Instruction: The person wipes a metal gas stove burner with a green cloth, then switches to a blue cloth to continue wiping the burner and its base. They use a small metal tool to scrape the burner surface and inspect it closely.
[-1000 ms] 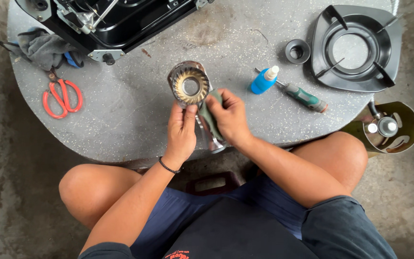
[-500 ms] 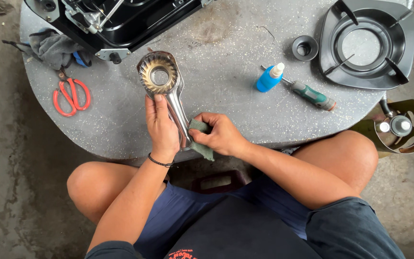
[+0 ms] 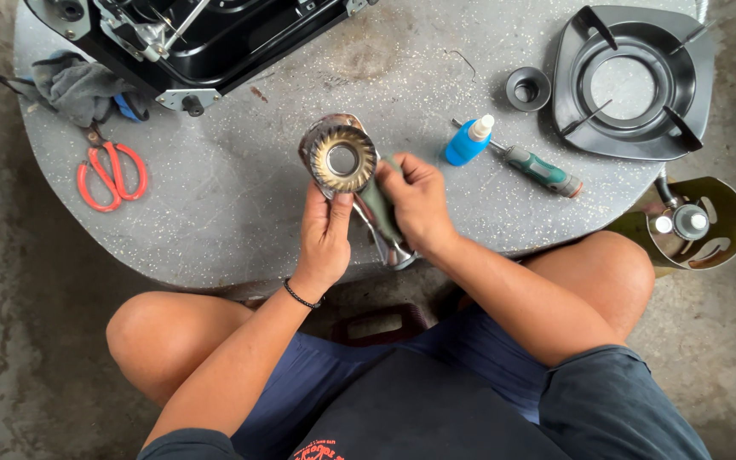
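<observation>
Left hand [image 3: 324,243] grips the burner [image 3: 344,159] over the table's [image 3: 215,213] near edge; right hand [image 3: 419,204] presses a cloth [image 3: 378,209] (greenish) against it. Blue bottle [image 3: 468,141] lies just beyond.

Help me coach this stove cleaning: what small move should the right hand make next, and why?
Probably draw the green cloth down the burner tube again. The left hand grips the stove burner below its toothed head, and the right hand presses the cloth against the tube just under that head, with tube left below.

Brass-ringed metal burner [image 3: 342,159], held above table
</observation>
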